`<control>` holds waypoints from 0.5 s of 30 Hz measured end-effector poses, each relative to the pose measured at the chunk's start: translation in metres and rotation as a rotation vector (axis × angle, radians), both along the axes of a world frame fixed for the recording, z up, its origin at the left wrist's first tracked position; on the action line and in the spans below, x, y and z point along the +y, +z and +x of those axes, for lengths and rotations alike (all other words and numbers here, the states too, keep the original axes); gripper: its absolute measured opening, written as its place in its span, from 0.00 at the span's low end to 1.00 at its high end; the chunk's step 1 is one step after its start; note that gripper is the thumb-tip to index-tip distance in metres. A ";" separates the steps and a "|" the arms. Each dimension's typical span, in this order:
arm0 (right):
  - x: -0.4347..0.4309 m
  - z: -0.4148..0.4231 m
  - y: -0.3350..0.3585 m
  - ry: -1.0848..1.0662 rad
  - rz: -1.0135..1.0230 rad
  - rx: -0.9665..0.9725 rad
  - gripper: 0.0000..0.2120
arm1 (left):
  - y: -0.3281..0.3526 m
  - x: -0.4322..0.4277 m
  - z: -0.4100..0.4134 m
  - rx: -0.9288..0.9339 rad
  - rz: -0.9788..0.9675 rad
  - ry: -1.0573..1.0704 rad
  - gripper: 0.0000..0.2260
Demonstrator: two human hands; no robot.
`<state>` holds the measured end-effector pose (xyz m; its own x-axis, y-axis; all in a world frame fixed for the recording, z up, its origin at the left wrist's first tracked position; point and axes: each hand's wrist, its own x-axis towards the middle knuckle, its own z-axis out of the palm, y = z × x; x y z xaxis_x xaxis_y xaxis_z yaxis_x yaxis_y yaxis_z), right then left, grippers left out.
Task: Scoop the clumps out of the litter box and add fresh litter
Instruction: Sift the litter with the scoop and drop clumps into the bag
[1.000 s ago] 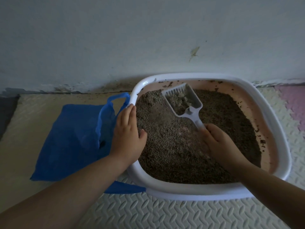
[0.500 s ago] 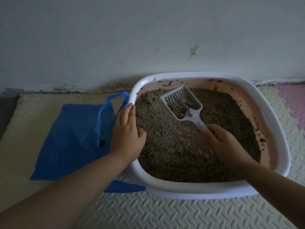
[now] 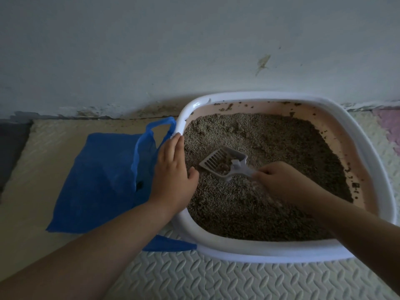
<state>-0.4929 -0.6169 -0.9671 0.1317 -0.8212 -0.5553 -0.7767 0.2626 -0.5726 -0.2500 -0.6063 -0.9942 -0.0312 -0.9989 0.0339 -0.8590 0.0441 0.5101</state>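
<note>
- Litter box (image 3: 259, 249): white-rimmed tray on a foam mat (image 3: 194, 278); grey litter (image 3: 270, 137) inside, heaped toward its far side.
- Left hand (image 3: 173, 178): flat on the box's left rim, fingers straight, thumb inside; likely steadying the box.
- Right hand (image 3: 281, 180): inside the box, clenched round the scoop handle.
- Scoop (image 3: 225, 162): slotted, above the box's middle, carrying a small load.
- Blue bag (image 3: 101, 176): touching the box's left side, probably placed there to take the waste.

Litter box (image 3: 255, 254) sits on foam mat (image 3: 194, 280), wall (image 3: 151, 50) beyond both hands. Left hand (image 3: 173, 176) rests on box's left rim, plastic bag (image 3: 101, 176) just left of it. Scoop (image 3: 225, 162) over litter (image 3: 270, 137), between hands, its handle held in right hand (image 3: 279, 182).
</note>
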 end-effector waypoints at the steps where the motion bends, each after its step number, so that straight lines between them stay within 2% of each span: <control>1: -0.007 0.005 0.000 -0.010 -0.008 0.007 0.19 | 0.000 0.000 0.000 0.002 -0.003 0.000 0.31; 9: -0.054 0.054 -0.025 -0.112 -0.143 0.030 0.15 | -0.001 -0.001 0.001 0.025 -0.012 -0.009 0.31; 15: -0.036 0.037 -0.061 0.068 -0.277 0.092 0.14 | -0.003 -0.001 0.002 0.020 -0.013 -0.004 0.31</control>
